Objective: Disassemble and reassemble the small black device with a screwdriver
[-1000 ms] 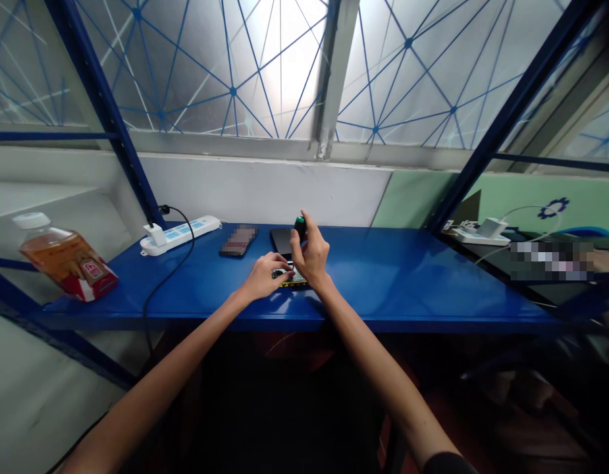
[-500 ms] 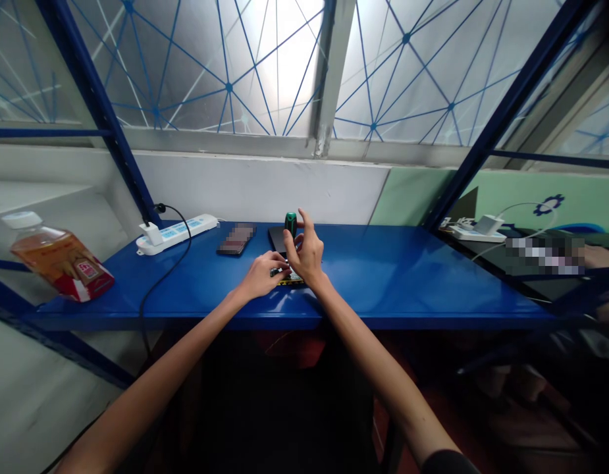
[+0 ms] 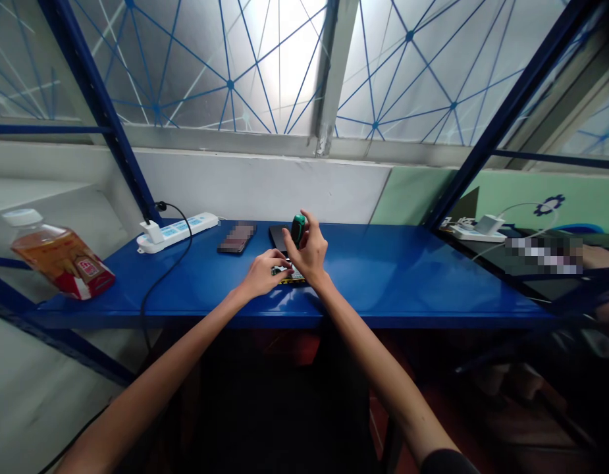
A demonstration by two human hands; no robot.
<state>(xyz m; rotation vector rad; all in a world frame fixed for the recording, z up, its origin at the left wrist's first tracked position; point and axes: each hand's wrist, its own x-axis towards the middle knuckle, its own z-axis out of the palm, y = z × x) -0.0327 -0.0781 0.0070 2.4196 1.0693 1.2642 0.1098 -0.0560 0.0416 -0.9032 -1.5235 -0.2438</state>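
Observation:
My right hand is closed around the green and black handle of a screwdriver. It stands nearly upright, leaning a little to the right; its lower end is hidden by my hand. Under both hands lies a small flat device with a yellow-and-black front edge, partly covered. My left hand rests at the device's left side, fingers bent and closed around a small dark part too tiny to name. Just behind my hands is a flat black object on the blue table.
To the left are a phone-like slab, a white power strip with a black cable, and a drink bottle. Blue posts frame the table. At the far right, a person's arm reaches over a neighbouring dark table.
The screwdriver handle has tilted and shifted slightly right, with my right hand moving along. My left hand stays almost in place at the device.

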